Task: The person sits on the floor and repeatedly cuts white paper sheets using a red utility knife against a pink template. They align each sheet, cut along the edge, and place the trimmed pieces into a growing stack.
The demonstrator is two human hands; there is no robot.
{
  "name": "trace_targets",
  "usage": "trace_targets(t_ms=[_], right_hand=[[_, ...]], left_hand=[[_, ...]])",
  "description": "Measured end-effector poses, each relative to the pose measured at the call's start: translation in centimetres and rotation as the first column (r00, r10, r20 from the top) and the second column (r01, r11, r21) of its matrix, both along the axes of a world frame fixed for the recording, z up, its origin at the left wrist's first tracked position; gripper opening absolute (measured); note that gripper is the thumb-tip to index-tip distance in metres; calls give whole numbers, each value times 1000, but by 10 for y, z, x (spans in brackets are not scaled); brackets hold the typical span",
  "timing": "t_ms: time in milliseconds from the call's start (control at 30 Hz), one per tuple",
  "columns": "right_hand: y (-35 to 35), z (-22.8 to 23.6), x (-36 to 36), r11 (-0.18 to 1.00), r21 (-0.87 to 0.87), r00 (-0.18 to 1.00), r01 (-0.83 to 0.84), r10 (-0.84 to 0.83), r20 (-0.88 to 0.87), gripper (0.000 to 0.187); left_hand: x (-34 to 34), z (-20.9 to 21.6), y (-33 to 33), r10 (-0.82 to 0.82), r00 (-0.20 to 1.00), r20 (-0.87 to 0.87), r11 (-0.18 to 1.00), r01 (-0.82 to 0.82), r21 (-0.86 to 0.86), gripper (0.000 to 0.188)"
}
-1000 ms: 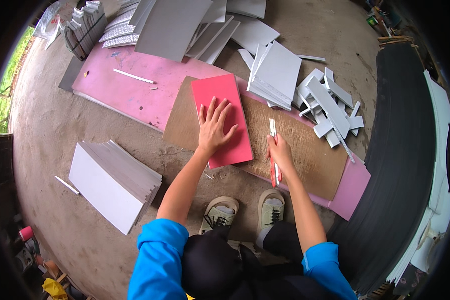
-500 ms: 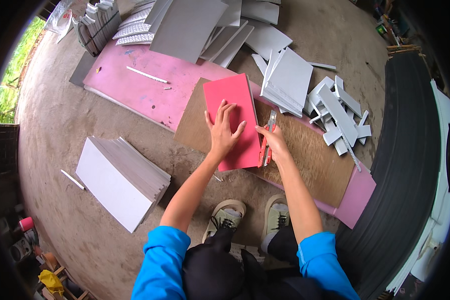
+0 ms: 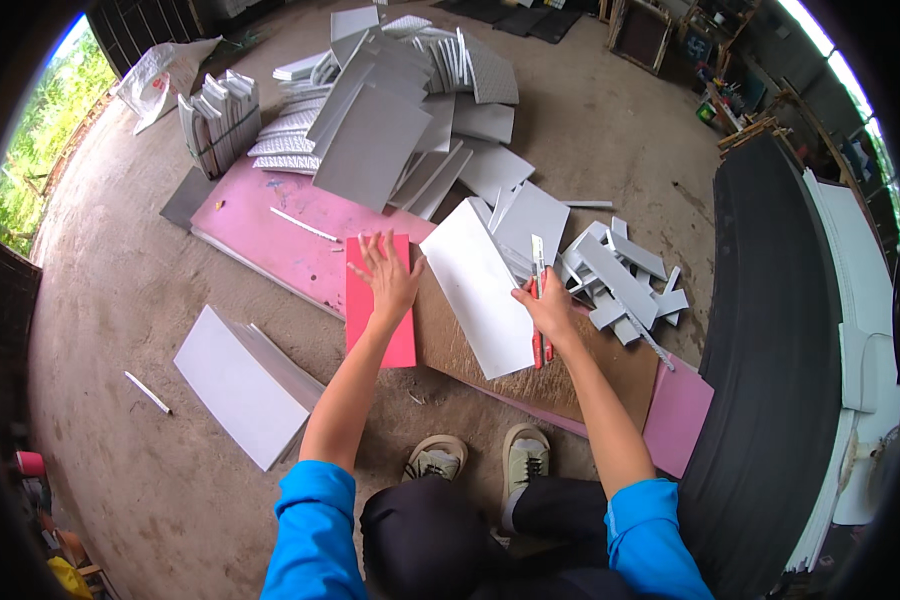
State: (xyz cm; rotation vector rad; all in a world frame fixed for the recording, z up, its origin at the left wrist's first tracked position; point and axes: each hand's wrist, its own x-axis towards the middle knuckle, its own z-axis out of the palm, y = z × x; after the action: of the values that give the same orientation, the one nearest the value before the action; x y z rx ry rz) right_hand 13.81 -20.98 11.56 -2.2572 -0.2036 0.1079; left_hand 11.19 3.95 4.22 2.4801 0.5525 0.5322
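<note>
White panel (image 3: 480, 290), not out there in earlier frames, now slants over brown board (image 3: 445, 340) between hands. Red panel (image 3: 365, 330) now covers brown board's left end. Left hand (image 3: 395, 285) on red panel, fingers spread. Right hand (image 3: 552, 310) curled round red utility knife (image 3: 538, 345), hiding its middle; whether thumb also pinches white panel's edge, cannot tell.
</note>
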Motion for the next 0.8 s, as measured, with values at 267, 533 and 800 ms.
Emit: trace_targets(t_ms=[267,533,800], right_hand=[[-26,59,-35,994,44,930,-97,75,359,25],[-36,53,-59,998,-22,943,-54,58,328,24],[-34,78,-78,962,-270,972,-28,89,216,28]], left_hand=[[3,211,-22,-626,773,103,765,635,-108,41],[-28,194,-88,-681,730,60,653,568,500,23],[-25,145,-98,-638,770,1,681,563,469,23]])
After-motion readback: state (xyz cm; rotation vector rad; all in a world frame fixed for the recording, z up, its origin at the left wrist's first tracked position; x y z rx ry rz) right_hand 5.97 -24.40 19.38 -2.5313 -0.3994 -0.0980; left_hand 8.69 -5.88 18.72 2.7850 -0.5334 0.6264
